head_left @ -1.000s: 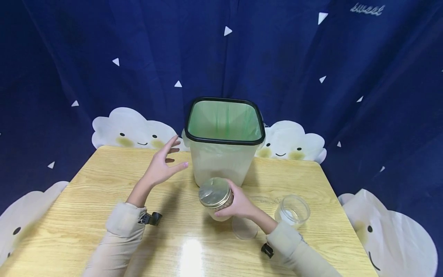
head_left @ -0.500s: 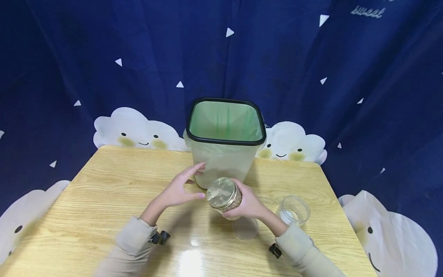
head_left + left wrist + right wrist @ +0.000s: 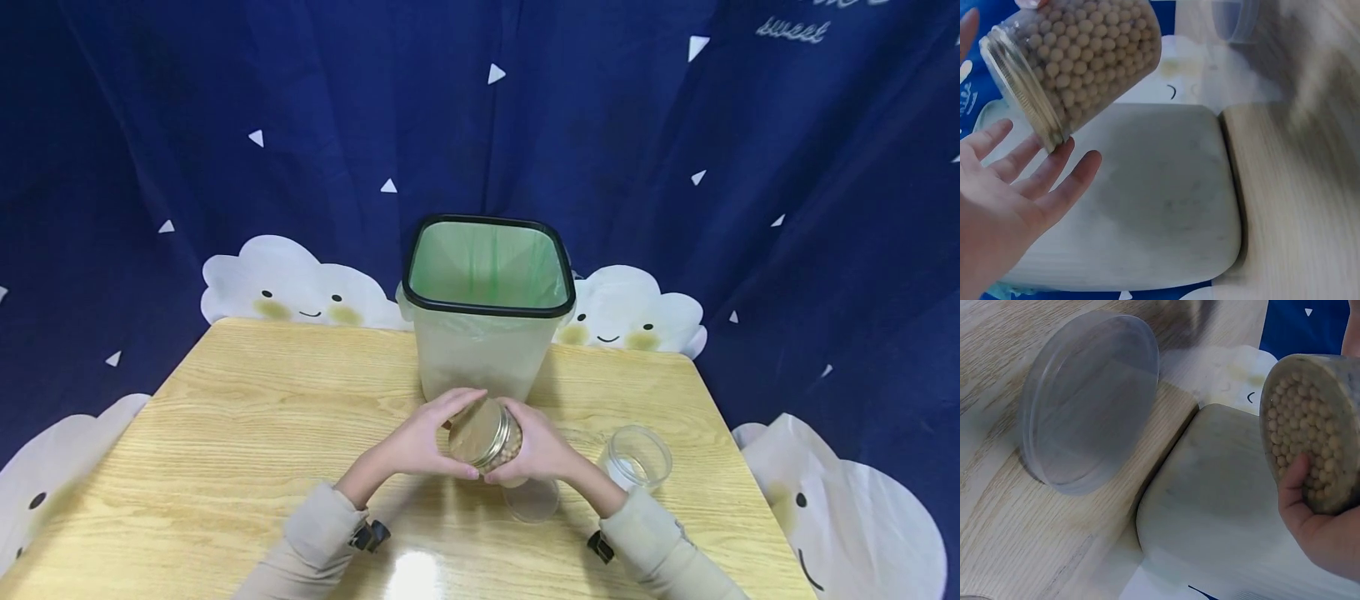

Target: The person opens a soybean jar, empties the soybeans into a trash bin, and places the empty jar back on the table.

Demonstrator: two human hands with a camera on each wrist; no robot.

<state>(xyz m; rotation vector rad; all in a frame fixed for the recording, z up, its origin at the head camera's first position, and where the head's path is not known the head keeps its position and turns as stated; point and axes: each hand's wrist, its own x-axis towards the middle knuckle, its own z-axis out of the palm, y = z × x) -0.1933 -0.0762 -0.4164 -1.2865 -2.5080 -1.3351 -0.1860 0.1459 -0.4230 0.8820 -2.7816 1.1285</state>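
A: Where's our jar (image 3: 491, 440) at?

B: Mid-table, lifted and tilted just in front of the bin (image 3: 487, 317). Our right hand (image 3: 542, 450) wraps its body; our left hand (image 3: 420, 440) curls over the lid (image 3: 476, 431). Beans inside.

The word "sweet" stands in white on the blue curtain (image 3: 675, 167).

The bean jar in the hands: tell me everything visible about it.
The jar is clear, round and packed with small pale beige beans. A dull gold metal lid closes its mouth. It is tilted, lid toward the person's left, lifted off the wooden table in front of the bin. The right hand grips its body; the left hand covers the lid, fingers at its rim.
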